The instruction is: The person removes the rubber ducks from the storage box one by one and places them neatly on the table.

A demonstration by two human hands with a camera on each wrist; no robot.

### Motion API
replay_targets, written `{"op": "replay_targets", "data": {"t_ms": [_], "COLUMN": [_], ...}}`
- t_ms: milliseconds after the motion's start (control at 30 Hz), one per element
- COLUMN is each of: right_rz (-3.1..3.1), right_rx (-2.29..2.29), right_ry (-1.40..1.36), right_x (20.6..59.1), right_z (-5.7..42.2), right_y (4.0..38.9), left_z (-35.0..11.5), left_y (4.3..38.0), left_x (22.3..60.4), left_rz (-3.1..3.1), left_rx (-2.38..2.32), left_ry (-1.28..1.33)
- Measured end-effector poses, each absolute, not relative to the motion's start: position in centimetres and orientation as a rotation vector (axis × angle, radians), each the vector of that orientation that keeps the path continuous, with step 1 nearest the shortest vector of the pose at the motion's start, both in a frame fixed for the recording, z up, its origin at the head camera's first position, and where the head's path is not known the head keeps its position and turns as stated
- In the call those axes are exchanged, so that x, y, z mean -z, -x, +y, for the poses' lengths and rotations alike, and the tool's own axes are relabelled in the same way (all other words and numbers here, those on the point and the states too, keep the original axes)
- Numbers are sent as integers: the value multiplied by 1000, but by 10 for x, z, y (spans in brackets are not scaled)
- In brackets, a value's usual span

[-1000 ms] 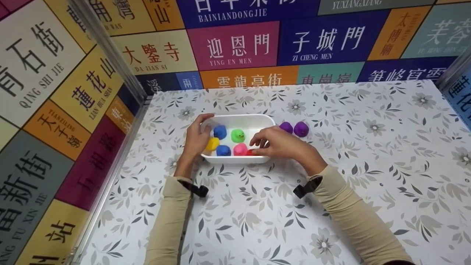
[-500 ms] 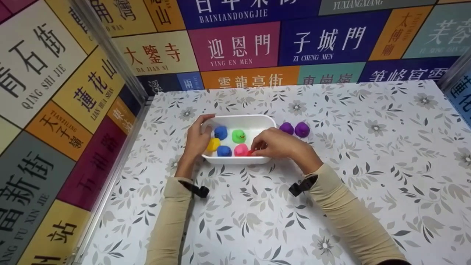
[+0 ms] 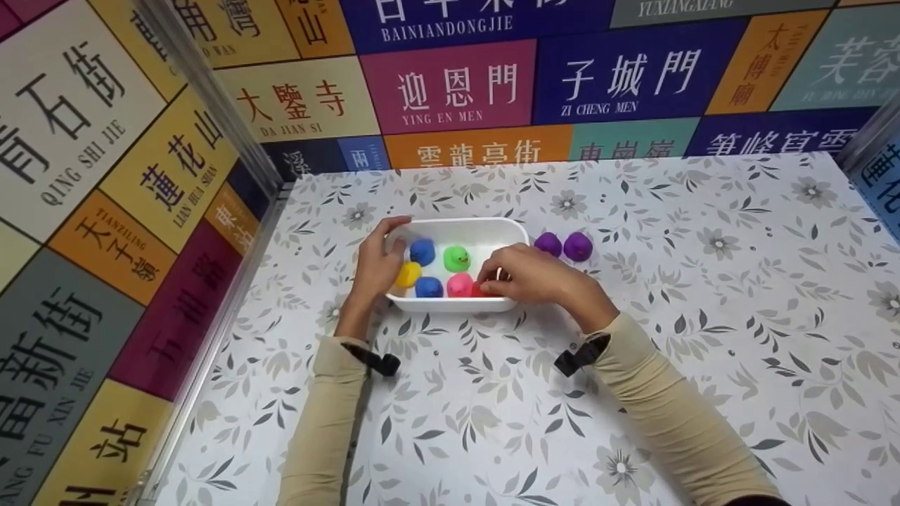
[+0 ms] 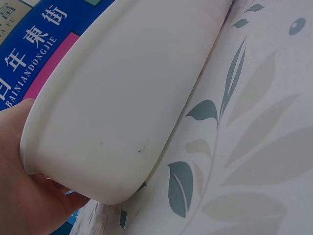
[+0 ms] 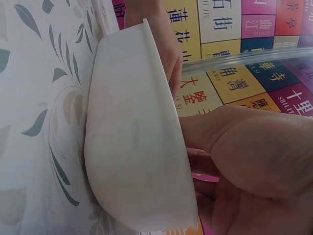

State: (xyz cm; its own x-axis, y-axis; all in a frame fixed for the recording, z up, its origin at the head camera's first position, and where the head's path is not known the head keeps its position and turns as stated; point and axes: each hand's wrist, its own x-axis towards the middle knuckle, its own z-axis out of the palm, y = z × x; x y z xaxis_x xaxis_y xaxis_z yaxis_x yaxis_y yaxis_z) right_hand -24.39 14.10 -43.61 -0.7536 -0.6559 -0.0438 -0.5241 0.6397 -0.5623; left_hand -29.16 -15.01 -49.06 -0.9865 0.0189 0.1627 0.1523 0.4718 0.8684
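Observation:
A white plastic tub point(image 3: 450, 305) stands on the table, with small toy ducks inside. My left hand point(image 3: 376, 266) grips its left end, thumb over the rim and fingers outside, as the left wrist view also shows. Over the tub's right end, my right hand point(image 3: 538, 275) reaches in and pinches a red toy duck point(image 3: 479, 289) at the near wall; the hand covers part of it. Beside it is a pink duck point(image 3: 460, 284). A green duck point(image 3: 457, 258), two blue ones, one a blue duck point(image 3: 428, 287) in front, and a yellow duck point(image 3: 408, 275) lie further left.
Two purple toys, one a purple duck point(image 3: 578, 247) seen from behind, sit on the table right of the tub. The floral tabletop point(image 3: 478, 407) meets a wall of coloured sign panels point(image 3: 450, 88) at the back, with another panel wall on the left.
My right hand's fingers have come closer together at the red duck, and its wrist has moved slightly left. My left hand and the tub have stayed nearly still.

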Motion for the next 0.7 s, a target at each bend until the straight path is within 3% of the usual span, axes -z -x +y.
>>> {"op": "replay_targets", "data": {"t_ms": [700], "right_rz": [2576], "right_rx": [1167], "right_ry": [912], "right_x": [440], "right_z": [153], "right_y": [249], "left_z": [-150], "left_y": [292], "left_x": [491], "left_rz": [-2559], "left_rx": [1532], "left_ry": [189]}}
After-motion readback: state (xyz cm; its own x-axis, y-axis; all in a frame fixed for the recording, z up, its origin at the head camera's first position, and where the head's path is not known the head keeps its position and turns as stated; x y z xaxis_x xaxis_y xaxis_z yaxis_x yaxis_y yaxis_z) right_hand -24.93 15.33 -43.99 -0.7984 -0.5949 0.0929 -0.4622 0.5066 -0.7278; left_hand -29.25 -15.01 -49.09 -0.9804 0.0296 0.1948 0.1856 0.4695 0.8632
